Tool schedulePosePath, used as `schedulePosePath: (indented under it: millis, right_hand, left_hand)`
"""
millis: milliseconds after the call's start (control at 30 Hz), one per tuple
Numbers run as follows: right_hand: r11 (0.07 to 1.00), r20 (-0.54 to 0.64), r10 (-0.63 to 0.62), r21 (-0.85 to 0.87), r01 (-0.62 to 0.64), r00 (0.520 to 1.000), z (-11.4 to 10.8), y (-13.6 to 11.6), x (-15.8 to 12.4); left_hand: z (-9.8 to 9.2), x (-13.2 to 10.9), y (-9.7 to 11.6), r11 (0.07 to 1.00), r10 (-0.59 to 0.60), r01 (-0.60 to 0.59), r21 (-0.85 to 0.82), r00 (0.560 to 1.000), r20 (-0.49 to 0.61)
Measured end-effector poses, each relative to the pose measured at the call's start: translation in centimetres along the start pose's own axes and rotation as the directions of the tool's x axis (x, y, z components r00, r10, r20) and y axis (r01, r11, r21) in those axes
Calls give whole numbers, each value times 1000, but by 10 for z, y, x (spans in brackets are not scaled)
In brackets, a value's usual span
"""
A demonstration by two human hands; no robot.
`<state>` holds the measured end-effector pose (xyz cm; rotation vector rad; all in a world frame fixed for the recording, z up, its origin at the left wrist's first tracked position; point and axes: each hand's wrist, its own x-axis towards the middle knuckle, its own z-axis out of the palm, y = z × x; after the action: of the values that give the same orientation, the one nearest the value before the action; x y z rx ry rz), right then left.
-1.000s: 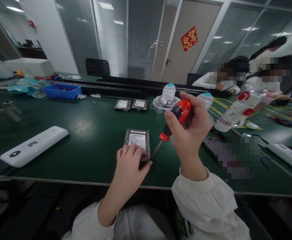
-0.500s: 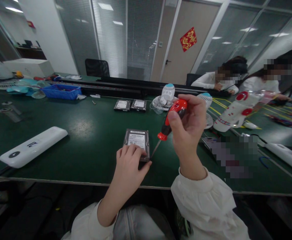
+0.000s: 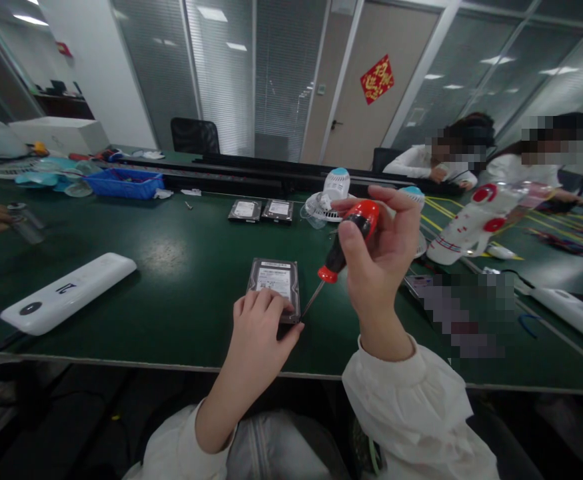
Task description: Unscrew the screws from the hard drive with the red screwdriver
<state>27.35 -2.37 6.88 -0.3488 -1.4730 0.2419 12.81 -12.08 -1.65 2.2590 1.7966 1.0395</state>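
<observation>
At the near edge of the green table [image 3: 171, 313], a hard drive [image 3: 274, 279] lies flat with its label up, just in front of the person. The work in hand looks like turning a screw at the drive's near right corner. The tip of the red-and-black screwdriver [image 3: 344, 243] meets that corner, and the shaft slants up and to the right. Whether the tip sits in a screw head is too small to tell.

The left hand [image 3: 258, 330] lies palm down on the near end of the drive, fingers spread and flat on the casing with the thumb against the right edge – it presses rather than grips. The right hand [image 3: 384, 260] is closed loosely round the top of the screwdriver's handle (thumb in front, fingers curled behind, index finger raised).

By my judgement, any further turn calls for the drive pinned flat and the shaft in line with the corner, so the tip does not slip across the casing.
</observation>
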Motion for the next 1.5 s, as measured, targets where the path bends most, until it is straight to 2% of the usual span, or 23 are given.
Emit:
schedulePosePath:
  millis: [200, 400, 600, 733, 900, 1067, 1233, 1500]
  right_hand:
    - [1000, -15, -4, 30, 5, 1000, 3, -2, 0]
    - [995, -11, -25, -96, 24, 1000, -3, 1, -1]
    - [993, -1, -38, -111, 38, 999, -3, 1, -1]
    - [999, 13, 21, -45, -21, 1000, 1, 1, -2]
    - [999, 89, 21, 46, -25, 996, -1, 3, -2]
    - [999, 25, -30, -25, 31, 999, -4, 8, -2]
    - [995, -5, -17, -100, 17, 1000, -3, 5, -2]
    - [1000, 100, 20, 21, -23, 995, -5, 5, -1]
  left_hand:
    - [0, 1, 0, 1000, -2, 2, 3, 1000, -12]
    - [1, 1, 0, 1000, -1, 1, 5, 1000, -5]
    - [0, 0, 1, 1000, 0, 0, 2, 1000, -4]
    - [0, 0, 1, 1000, 2, -2, 3, 1000, -8]
    - [0, 1, 1, 1000, 2, -2, 3, 1000, -9]
    - [1, 1, 0, 1000, 3, -3, -11, 1000, -8]
    - [1, 0, 0, 1000, 5, -5, -15, 1000, -12]
    - [2, 0, -1, 1000, 8, -8, -14, 1000, -21]
